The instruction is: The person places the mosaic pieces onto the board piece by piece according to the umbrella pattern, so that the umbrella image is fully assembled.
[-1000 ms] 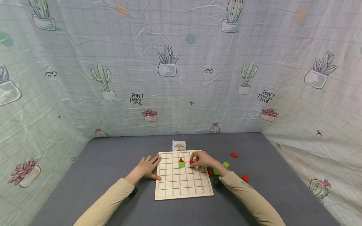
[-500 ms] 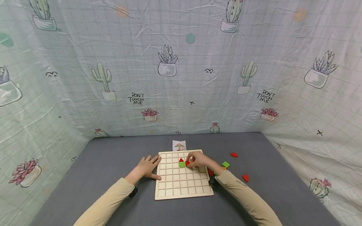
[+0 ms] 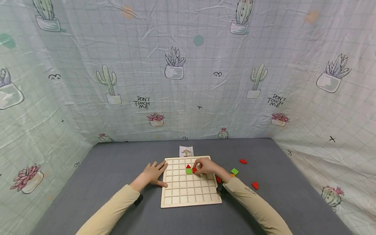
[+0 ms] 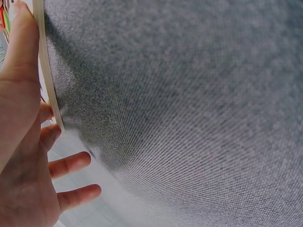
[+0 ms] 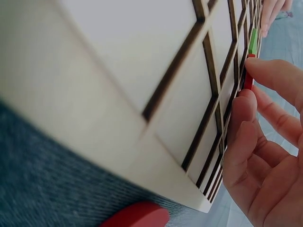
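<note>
A light wooden board [image 3: 179, 192] with a grid of square recesses lies on the grey table. My left hand [image 3: 151, 173] rests on its left edge, fingers spread. On the board sit a red triangle [image 3: 188, 166] and, just below it, a green square tile [image 3: 189, 171]. My right hand [image 3: 206, 166] pinches a red tile [image 5: 249, 78] between thumb and fingertips in the cell right of the green square. Fingers cover part of that tile, so its full shape is hidden. In the right wrist view it stands against the green tile's edge.
Behind the board lies a small card [image 3: 186, 151] printed with a coloured pattern on a grid. Right of the board are a green tile [image 3: 234, 171], a red tile [image 3: 243, 161], another red tile [image 3: 255, 185] and a partly covered yellow piece [image 3: 232, 175]. A patterned curtain surrounds the table.
My right hand has moved left over the board, bringing the red tile beside the green square; over the last half second it stays there. My left hand keeps its place.
</note>
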A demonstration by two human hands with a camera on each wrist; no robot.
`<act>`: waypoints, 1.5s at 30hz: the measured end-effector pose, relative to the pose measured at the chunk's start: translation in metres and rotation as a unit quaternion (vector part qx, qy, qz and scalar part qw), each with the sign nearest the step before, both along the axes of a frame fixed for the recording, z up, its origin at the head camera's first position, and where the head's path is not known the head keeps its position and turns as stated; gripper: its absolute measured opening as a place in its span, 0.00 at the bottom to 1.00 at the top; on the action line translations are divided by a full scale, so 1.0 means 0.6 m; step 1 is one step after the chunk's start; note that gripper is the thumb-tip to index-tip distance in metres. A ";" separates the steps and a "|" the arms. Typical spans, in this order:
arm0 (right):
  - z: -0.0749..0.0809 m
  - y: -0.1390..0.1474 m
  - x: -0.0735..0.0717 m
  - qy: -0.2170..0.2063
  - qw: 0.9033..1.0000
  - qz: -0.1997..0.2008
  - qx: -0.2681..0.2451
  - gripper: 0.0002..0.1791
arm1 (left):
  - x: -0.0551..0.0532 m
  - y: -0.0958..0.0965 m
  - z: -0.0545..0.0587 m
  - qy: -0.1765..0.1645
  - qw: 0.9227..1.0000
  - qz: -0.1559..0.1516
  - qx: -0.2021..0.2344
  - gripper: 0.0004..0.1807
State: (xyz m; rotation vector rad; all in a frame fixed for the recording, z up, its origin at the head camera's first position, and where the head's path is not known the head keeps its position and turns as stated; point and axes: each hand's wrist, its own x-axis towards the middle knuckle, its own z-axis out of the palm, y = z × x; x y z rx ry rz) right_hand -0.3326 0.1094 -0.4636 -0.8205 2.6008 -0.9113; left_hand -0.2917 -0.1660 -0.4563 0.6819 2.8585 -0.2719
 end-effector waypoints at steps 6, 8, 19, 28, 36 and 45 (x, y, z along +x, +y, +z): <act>0.002 0.004 0.001 -0.009 1.000 0.002 -0.004 0.10 | -0.001 0.001 0.001 -0.001 1.000 0.001 -0.004 0.52; 0.005 0.005 0.002 -0.017 1.000 0.000 -0.003 0.10 | -0.001 0.001 0.001 0.001 1.000 0.001 -0.005 0.52; 0.006 0.010 -0.006 -0.070 0.997 -0.016 -0.030 0.07 | 0.001 0.000 0.004 0.006 1.000 -0.005 0.002 0.52; 0.002 0.006 -0.008 -0.077 0.996 -0.033 -0.025 0.04 | -0.003 -0.001 -0.001 0.006 1.000 -0.008 -0.002 0.53; 0.001 0.008 -0.012 -0.086 0.995 -0.023 -0.038 0.06 | -0.001 -0.004 0.003 0.006 1.000 -0.016 0.006 0.52; 0.011 0.029 -0.006 -0.083 0.995 -0.018 -0.045 0.07 | -0.001 -0.003 0.003 0.004 1.000 -0.018 0.014 0.52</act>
